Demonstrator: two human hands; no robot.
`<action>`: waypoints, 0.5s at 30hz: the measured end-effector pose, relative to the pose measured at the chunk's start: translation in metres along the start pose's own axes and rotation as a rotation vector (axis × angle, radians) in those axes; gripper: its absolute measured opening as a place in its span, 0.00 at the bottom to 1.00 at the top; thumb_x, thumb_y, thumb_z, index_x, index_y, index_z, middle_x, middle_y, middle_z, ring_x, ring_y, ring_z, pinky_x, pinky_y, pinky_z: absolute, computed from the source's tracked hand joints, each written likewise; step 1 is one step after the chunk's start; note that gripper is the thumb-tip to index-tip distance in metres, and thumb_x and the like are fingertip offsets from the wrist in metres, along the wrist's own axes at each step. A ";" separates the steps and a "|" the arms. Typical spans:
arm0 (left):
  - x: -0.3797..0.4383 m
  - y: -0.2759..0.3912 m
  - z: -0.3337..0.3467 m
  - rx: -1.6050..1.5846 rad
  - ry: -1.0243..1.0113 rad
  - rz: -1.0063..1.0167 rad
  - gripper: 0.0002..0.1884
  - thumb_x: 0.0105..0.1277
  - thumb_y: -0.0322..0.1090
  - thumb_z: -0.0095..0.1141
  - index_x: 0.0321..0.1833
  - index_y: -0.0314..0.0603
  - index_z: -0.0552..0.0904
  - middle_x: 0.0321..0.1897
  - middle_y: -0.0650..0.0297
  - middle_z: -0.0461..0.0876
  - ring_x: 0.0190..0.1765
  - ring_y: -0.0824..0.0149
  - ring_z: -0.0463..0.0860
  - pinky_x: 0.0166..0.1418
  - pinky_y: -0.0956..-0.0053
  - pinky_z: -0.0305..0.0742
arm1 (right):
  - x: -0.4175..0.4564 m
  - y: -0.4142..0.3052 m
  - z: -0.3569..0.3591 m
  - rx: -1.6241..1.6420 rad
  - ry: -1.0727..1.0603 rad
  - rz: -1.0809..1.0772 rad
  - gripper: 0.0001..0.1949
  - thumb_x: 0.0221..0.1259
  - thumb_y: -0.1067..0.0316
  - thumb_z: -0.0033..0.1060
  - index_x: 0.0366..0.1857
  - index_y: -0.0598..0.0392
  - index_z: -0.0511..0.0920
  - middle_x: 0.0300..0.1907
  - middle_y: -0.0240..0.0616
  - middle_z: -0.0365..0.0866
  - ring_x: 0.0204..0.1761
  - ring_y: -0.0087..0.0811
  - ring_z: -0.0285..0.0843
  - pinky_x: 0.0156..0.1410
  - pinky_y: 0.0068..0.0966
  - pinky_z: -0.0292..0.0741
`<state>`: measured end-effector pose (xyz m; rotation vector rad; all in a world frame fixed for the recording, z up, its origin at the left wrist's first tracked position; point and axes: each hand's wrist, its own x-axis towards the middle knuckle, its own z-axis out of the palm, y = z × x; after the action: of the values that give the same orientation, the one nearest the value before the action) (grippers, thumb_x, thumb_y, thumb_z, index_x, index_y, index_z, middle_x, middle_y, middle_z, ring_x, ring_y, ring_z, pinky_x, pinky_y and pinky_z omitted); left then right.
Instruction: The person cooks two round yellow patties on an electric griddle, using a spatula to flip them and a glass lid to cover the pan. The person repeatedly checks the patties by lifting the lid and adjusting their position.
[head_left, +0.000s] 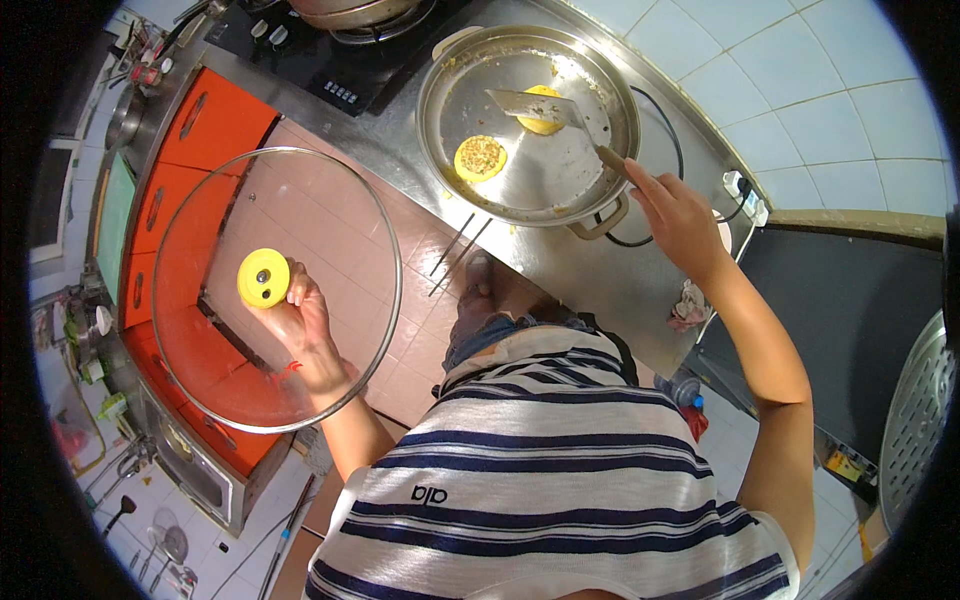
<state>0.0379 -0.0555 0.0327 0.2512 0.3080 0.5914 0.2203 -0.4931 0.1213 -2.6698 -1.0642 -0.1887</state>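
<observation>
My left hand (306, 319) grips the yellow knob (264, 278) of a large round glass lid (352, 225) with a metal rim, held out over the floor. In my right hand (679, 214) is the brown handle of a metal spatula (544, 109). Its blade lies across one yellow patty (546, 126) inside a wide steel electric pan (525, 202) and partly covers it. A second round patty (480, 158), topped with brownish bits, sits apart in the pan's near left area. Crumbs cling to the pan's wall.
Chopsticks (459, 255) jut over the counter's edge below the pan. A black gas hob (330, 64) with a pot (349, 9) is at upper left. The power cord (679, 142) runs to a wall socket (746, 196). A crumpled cloth (688, 306) lies on the steel counter (600, 277).
</observation>
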 end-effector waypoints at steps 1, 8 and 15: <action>0.000 -0.001 0.001 0.013 0.001 0.004 0.12 0.67 0.38 0.57 0.35 0.36 0.73 0.26 0.61 0.67 0.24 0.72 0.62 0.21 0.83 0.63 | -0.002 -0.001 0.001 0.115 0.029 0.067 0.19 0.64 0.72 0.62 0.60 0.52 0.78 0.27 0.42 0.78 0.26 0.36 0.76 0.33 0.28 0.72; 0.004 -0.004 -0.003 -0.010 0.031 -0.014 0.14 0.67 0.40 0.58 0.36 0.35 0.73 0.26 0.61 0.68 0.24 0.71 0.62 0.21 0.83 0.64 | -0.005 -0.018 0.006 0.718 -0.183 0.625 0.15 0.67 0.70 0.58 0.55 0.60 0.80 0.32 0.49 0.84 0.30 0.42 0.82 0.36 0.30 0.75; 0.004 -0.005 -0.006 0.010 0.050 -0.007 0.14 0.67 0.40 0.57 0.36 0.35 0.73 0.26 0.60 0.69 0.23 0.71 0.62 0.22 0.83 0.63 | 0.018 -0.048 0.033 0.346 -0.169 0.163 0.17 0.67 0.67 0.59 0.57 0.57 0.79 0.32 0.49 0.84 0.30 0.40 0.82 0.39 0.30 0.76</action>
<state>0.0410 -0.0564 0.0250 0.2448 0.3598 0.5901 0.2010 -0.4382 0.1029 -2.4698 -0.8296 0.2355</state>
